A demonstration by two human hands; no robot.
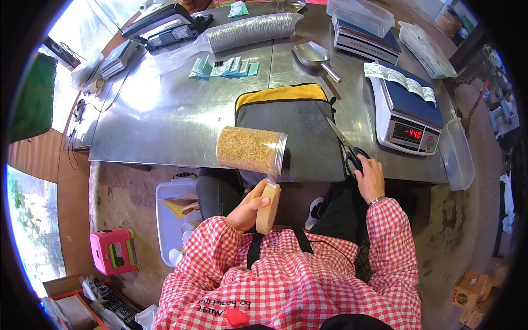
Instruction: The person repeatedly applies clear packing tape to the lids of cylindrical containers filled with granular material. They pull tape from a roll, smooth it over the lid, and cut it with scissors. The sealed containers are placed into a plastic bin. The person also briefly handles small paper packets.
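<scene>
My left hand (246, 212) grips a roll of clear tape (268, 210) in front of the table edge. A loose strip runs up from the roll to the lid end of a clear jar (247, 148) filled with golden-brown flakes or grains. The jar lies on its side on a grey cloth with a yellow border (308, 115), its lid toward the right. At the cloth's right edge, my right hand (372, 180) has its fingers closed at the dark handles of a pair of scissors (340, 136). The scissor blades point away from me, up and to the left.
A scale with a red display (410, 118) stands right, labels on its plate. Behind are another scale (366, 44), a metal scoop (312, 56), blue-green label strips (225, 67) and a long stack of lids in plastic (250, 32). A white bin (165, 220) sits below left.
</scene>
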